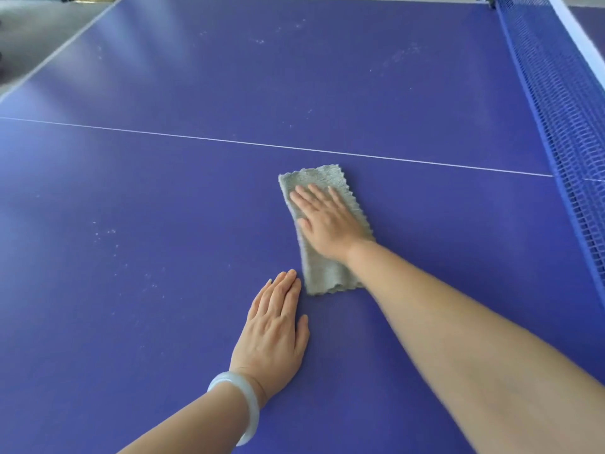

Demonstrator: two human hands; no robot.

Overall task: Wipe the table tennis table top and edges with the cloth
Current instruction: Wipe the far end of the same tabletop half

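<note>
A pale bangle (242,407) circles a wrist; grey floor (39,31) lies beyond

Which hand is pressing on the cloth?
The right hand, flat on the grey cloth; the left hand, wearing a bracelet, rests on bare table.
</note>
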